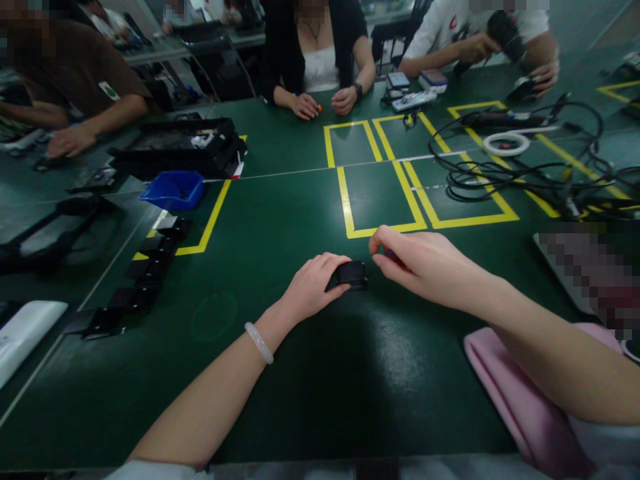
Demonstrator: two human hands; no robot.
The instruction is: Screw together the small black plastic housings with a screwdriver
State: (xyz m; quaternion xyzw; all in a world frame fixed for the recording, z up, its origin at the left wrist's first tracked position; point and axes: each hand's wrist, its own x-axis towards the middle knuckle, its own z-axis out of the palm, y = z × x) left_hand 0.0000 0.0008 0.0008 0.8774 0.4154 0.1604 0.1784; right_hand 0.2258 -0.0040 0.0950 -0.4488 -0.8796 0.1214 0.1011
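Observation:
My left hand (pixel 317 283), with a pale bracelet (pixel 259 343) on its wrist, grips a small black rectangular part (pixel 353 275) that lies on the green table (pixel 300 373). Thumb and fingers close on the part's left side. Just to the right, my right hand (pixel 407 257) is closed in a pinch with the fingertips curled in. A dark bit shows between its thumb and fingers, too small to name. A thin dark line sticks out from the black part towards this hand.
To the left runs a row of several black parts (pixel 145 283), with a blue bin (pixel 175 190) and black trays (pixel 183 147) behind. Coiled black cables (pixel 480 180) lie at right, above a pink cloth (pixel 493 373). Yellow tape (pixel 385 232) marks the table. Other people sit across.

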